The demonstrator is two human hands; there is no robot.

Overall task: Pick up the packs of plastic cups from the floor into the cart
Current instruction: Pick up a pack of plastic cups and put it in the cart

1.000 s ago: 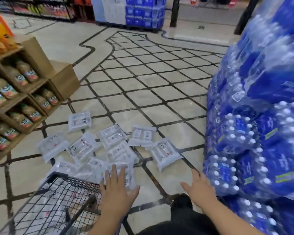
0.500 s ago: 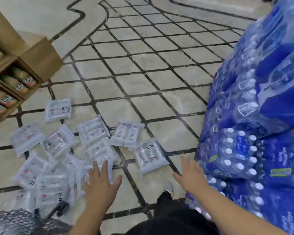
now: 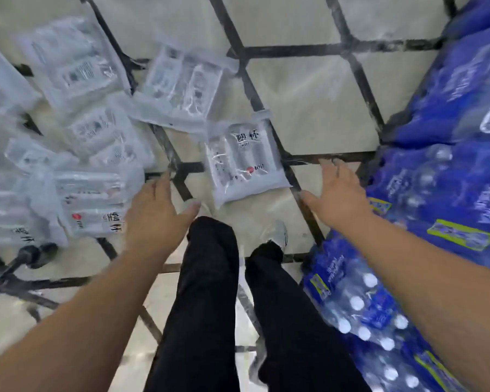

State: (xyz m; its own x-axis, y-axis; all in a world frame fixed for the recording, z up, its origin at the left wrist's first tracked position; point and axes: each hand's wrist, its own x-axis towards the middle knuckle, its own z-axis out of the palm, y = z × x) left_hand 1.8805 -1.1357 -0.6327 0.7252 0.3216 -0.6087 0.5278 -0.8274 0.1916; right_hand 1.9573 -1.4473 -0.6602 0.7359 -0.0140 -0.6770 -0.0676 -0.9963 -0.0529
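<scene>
tiled floor [image 3: 309, 94], cup packs [image 3: 244, 162] marked 塑杯, l hand [image 3: 153, 213] & r hand [image 3: 337, 199] spread.

Floor [image 3: 309, 89]: cream marble-look tiles, dark grid lines. Packs of plastic cups [image 3: 242, 159]: clear-whitish film, black characters, small red mark. Bottled-water packs [image 3: 450, 165], right: blue wrap, white caps, yellow-green labels. Trousers [image 3: 207, 292]: black. Shoe [image 3: 279, 230]: possibly pale grey, blurred.

The packs of plastic cups [image 3: 242, 159] are wrapped in clear, glossy film that crinkles. The floor [image 3: 309, 89] is polished pale stone with dark inlaid lines. Shiny blue plastic wrap covers the water bottle cases [image 3: 450, 179].
</scene>
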